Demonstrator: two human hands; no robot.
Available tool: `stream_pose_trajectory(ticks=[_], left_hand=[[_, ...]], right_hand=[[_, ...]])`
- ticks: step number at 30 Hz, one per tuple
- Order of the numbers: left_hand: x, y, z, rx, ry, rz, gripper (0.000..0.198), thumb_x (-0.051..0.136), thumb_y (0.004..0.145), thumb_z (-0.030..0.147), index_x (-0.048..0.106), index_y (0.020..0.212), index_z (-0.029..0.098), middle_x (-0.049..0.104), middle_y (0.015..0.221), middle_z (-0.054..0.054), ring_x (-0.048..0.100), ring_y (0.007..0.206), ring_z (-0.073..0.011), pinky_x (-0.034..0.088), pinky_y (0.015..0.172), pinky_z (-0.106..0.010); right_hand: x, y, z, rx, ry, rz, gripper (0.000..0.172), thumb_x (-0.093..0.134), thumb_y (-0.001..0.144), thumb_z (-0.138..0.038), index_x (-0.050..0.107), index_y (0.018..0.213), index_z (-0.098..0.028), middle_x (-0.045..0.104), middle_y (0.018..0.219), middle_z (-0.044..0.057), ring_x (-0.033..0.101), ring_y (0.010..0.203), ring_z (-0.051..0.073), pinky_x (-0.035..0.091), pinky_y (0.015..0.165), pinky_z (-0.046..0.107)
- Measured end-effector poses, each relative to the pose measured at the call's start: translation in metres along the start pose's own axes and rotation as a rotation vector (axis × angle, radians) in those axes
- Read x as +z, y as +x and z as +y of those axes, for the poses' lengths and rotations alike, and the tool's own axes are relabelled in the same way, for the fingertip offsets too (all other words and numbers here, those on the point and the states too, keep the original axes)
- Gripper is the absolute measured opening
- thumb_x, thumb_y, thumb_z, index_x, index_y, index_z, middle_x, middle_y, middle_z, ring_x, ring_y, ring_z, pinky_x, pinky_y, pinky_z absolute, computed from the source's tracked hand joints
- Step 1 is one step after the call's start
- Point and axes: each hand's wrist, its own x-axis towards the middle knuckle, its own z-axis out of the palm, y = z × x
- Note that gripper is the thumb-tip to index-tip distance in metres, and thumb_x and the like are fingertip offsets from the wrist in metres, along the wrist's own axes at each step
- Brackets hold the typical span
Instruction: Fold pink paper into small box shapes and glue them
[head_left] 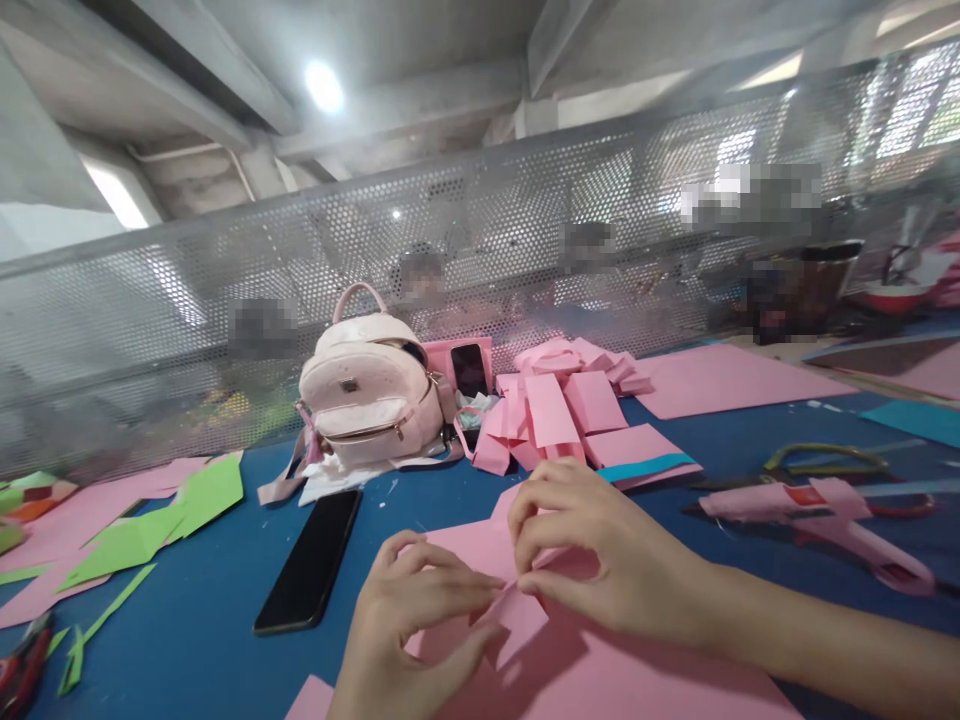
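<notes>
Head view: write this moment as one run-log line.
left hand: fingertips at pink paper; right hand: fingertips at pink paper; pink glue gun: on blue table; black phone: flat, left of hands

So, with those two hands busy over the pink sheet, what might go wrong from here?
The pink sheet might crease crookedly or slip, as the left hand and right hand meet it mainly at the fingertips. The pink glue gun lies close beside the right arm, so a backward sweep could knock it; whether it is hot can't be seen. The black phone, flat near the left hand, might get nudged.
</notes>
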Motion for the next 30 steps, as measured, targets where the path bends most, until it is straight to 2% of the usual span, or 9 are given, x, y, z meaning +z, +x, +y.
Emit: stream_pose_trajectory(ticks=[3, 10, 13, 16, 19, 22, 24, 26, 30], left_hand=[[-0.004, 0.003, 0.006, 0.027, 0.026, -0.035, 0.01, 0.079, 0.084, 0.024, 0.073, 0.09, 0.028, 0.081, 0.089, 0.008, 0.073, 0.077, -0.0144, 0.049, 0.082, -0.035], [0.006, -0.002, 0.017, -0.094, -0.102, 0.08, 0.021, 0.077, 0.081, 0.013, 0.063, 0.07, 0.023, 0.076, 0.075, 0.008, 0.069, 0.073, -0.0137, 0.044, 0.08, -0.033], [0.006, -0.001, 0.018, -0.11, -0.133, 0.098, 0.023, 0.074, 0.084, 0.012, 0.061, 0.069, 0.022, 0.074, 0.074, 0.007, 0.067, 0.072, -0.0129, 0.043, 0.081, -0.033], [0.003, 0.001, 0.019, -0.113, -0.126, 0.118, 0.023, 0.071, 0.086, 0.013, 0.059, 0.068, 0.022, 0.073, 0.074, 0.005, 0.067, 0.072, -0.0144, 0.042, 0.082, -0.035], [0.002, 0.003, 0.023, -0.059, -0.106, 0.146, 0.022, 0.069, 0.087, 0.013, 0.058, 0.07, 0.022, 0.074, 0.073, 0.004, 0.066, 0.07, -0.0154, 0.042, 0.08, -0.036], [0.0, 0.004, 0.024, 0.025, -0.096, 0.123, 0.02, 0.069, 0.087, 0.009, 0.059, 0.076, 0.023, 0.074, 0.074, 0.005, 0.067, 0.069, -0.0139, 0.043, 0.078, -0.034], [0.0, 0.003, 0.023, 0.054, -0.087, 0.097, 0.016, 0.069, 0.088, 0.01, 0.061, 0.085, 0.024, 0.075, 0.08, 0.005, 0.068, 0.072, -0.0138, 0.045, 0.079, -0.033], [0.002, 0.0, 0.02, 0.049, -0.086, 0.098, 0.014, 0.071, 0.089, 0.022, 0.062, 0.1, 0.025, 0.076, 0.088, 0.002, 0.069, 0.078, -0.0167, 0.047, 0.079, -0.033], [0.009, -0.006, 0.015, 0.004, -0.088, 0.131, 0.054, 0.072, 0.083, 0.058, 0.056, 0.125, 0.026, 0.074, 0.106, -0.006, 0.069, 0.092, -0.0235, 0.052, 0.08, -0.035]], right_hand=[[0.004, -0.003, -0.006, -0.049, -0.011, 0.0, 0.014, 0.072, 0.088, -0.014, 0.066, 0.077, -0.021, 0.067, 0.09, -0.003, 0.055, 0.093, 0.016, 0.036, 0.086, 0.034], [0.012, -0.007, -0.015, -0.155, -0.119, 0.077, 0.014, 0.073, 0.087, -0.018, 0.064, 0.076, -0.019, 0.067, 0.085, -0.003, 0.055, 0.085, 0.015, 0.04, 0.078, 0.032], [0.017, -0.009, -0.015, -0.378, -0.416, 0.172, 0.013, 0.06, 0.094, -0.013, 0.066, 0.082, -0.017, 0.068, 0.088, 0.001, 0.055, 0.087, 0.018, 0.04, 0.09, 0.037], [0.023, -0.012, -0.016, -0.528, -0.621, 0.309, 0.024, 0.048, 0.096, -0.005, 0.07, 0.09, -0.015, 0.07, 0.091, 0.005, 0.055, 0.093, 0.021, 0.034, 0.103, 0.042], [0.025, -0.015, -0.017, -0.435, -0.584, 0.221, 0.026, 0.047, 0.098, -0.007, 0.069, 0.089, -0.017, 0.071, 0.088, 0.003, 0.055, 0.085, 0.02, 0.036, 0.094, 0.041], [0.02, -0.014, -0.015, -0.25, -0.339, 0.053, 0.023, 0.053, 0.103, -0.024, 0.068, 0.086, -0.022, 0.07, 0.079, -0.001, 0.057, 0.074, 0.017, 0.035, 0.074, 0.035], [0.014, -0.011, -0.013, -0.157, -0.179, 0.011, 0.024, 0.056, 0.103, -0.034, 0.07, 0.086, -0.023, 0.07, 0.076, -0.003, 0.059, 0.07, 0.015, 0.033, 0.067, 0.033], [0.009, -0.008, -0.011, -0.106, -0.111, 0.013, 0.024, 0.058, 0.102, -0.034, 0.071, 0.085, -0.023, 0.072, 0.076, -0.003, 0.062, 0.071, 0.014, 0.033, 0.066, 0.031], [0.001, -0.002, -0.009, -0.031, -0.087, 0.043, 0.017, 0.067, 0.096, -0.025, 0.074, 0.081, -0.021, 0.074, 0.076, -0.001, 0.063, 0.071, 0.015, 0.035, 0.068, 0.029]])
